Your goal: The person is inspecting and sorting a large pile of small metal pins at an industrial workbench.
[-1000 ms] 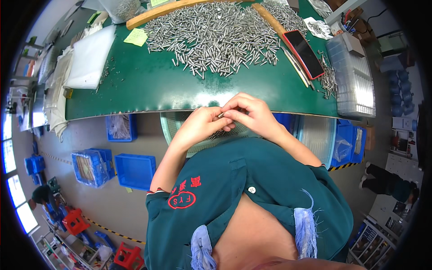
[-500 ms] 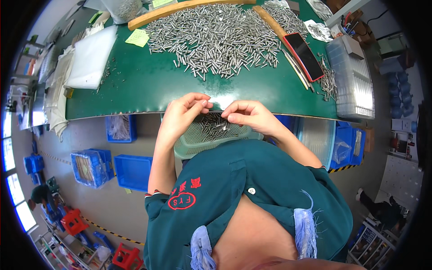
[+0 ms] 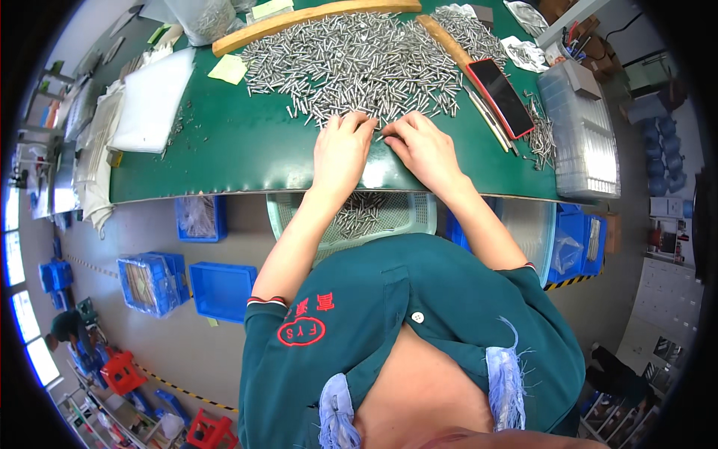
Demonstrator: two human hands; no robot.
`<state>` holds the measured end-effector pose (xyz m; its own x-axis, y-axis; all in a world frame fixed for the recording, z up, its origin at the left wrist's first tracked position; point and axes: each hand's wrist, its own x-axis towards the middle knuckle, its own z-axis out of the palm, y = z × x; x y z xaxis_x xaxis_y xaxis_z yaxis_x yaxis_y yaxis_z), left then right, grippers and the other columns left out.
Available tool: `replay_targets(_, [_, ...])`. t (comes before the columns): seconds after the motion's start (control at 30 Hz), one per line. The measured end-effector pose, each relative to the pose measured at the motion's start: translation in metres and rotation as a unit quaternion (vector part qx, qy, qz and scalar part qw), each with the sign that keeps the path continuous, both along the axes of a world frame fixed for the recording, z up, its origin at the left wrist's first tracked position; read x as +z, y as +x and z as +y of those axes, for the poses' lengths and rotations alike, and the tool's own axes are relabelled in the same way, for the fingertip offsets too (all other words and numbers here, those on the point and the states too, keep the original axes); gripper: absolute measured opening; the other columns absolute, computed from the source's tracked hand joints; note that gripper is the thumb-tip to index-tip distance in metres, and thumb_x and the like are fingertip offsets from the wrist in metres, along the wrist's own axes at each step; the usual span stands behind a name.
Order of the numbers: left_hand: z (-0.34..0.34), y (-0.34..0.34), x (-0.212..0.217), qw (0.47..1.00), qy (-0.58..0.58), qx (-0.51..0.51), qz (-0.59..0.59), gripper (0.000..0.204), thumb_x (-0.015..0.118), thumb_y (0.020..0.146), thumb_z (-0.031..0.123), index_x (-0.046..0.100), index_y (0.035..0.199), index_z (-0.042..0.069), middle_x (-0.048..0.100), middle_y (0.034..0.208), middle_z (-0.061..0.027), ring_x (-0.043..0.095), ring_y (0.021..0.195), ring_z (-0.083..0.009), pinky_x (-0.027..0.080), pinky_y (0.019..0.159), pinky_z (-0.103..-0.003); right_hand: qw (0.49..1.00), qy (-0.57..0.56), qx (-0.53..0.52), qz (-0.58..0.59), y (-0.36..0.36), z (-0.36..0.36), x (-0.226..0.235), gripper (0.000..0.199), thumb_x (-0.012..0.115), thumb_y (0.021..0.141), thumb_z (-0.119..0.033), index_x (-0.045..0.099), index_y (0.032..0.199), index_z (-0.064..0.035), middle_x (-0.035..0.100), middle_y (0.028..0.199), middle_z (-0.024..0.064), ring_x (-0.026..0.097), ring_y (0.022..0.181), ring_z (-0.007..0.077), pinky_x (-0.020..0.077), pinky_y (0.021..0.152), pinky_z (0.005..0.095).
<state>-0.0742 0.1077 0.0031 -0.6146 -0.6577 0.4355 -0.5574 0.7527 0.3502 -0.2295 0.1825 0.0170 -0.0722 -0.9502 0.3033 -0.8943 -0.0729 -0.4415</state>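
A broad pile of short silver metal pins is spread over the green table. At the near edge of that pile, my left hand is bent down with its fingers drawn together; the fingertips are partly hidden, so what they hold is unclear. Close beside it, my right hand pinches with thumb and forefinger at a small metal pin. Below the table edge, between my forearms, a pale green mesh basket contains more of the same pins.
Wooden bars border the pile at the back and right. A red-edged phone leans on the right bar, beside thin rods. Clear plastic trays stand at the right; white sheets lie left. Blue bins sit below.
Both hands have moved forward from above the mesh basket to the near edge of the pin pile. The basket's contents are now in fuller view.
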Motion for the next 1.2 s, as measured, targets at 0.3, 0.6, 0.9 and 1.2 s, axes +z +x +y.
replay_targets(0.3, [0.019, 0.031, 0.006, 0.999, 0.037, 0.005, -0.016, 0.021, 0.067, 0.078, 0.014, 0.066, 0.099, 0.01, 0.058, 0.096, -0.0031, 0.054, 0.088, -0.0236, 0.045, 0.076, -0.036, 1.0, 0.011, 0.008, 0.015, 0.005, 0.011, 0.003, 0.016, 0.071, 0.076, -0.022, 0.059, 0.08, -0.0113, 0.056, 0.081, 0.0027, 0.06, 0.082, 0.021, 0.0504, 0.067, 0.0351])
replay_targets(0.6, [0.022, 0.033, 0.003, 0.999, 0.042, 0.002, -0.03, 0.02, 0.067, 0.078, 0.015, 0.065, 0.098, 0.011, 0.058, 0.092, -0.0025, 0.053, 0.086, -0.0225, 0.042, 0.074, -0.037, 0.999, 0.017, 0.05, 0.009, 0.014, 0.002, 0.002, 0.02, 0.069, 0.078, -0.025, 0.065, 0.095, -0.0134, 0.059, 0.086, 0.003, 0.061, 0.085, 0.0225, 0.0501, 0.07, 0.037])
replay_targets(0.9, [0.029, 0.031, 0.007, 0.997, 0.068, -0.007, -0.018, 0.015, 0.068, 0.079, 0.014, 0.066, 0.094, 0.011, 0.058, 0.089, -0.0038, 0.053, 0.085, -0.0252, 0.043, 0.075, -0.037, 0.996, 0.045, 0.069, -0.015, 0.009, 0.015, 0.004, 0.022, 0.068, 0.079, -0.024, 0.064, 0.097, -0.0126, 0.059, 0.092, 0.0046, 0.06, 0.088, 0.0254, 0.0496, 0.074, 0.0384])
replay_targets(1.2, [0.038, 0.037, 0.009, 0.998, 0.066, -0.014, 0.012, 0.015, 0.066, 0.08, 0.014, 0.068, 0.095, 0.01, 0.057, 0.086, -0.0035, 0.052, 0.083, -0.0248, 0.044, 0.074, -0.036, 0.995, 0.016, 0.092, -0.016, 0.014, 0.012, 0.006, 0.023, 0.07, 0.077, -0.026, 0.065, 0.095, -0.0134, 0.057, 0.092, 0.0021, 0.059, 0.087, 0.0222, 0.0498, 0.072, 0.0365])
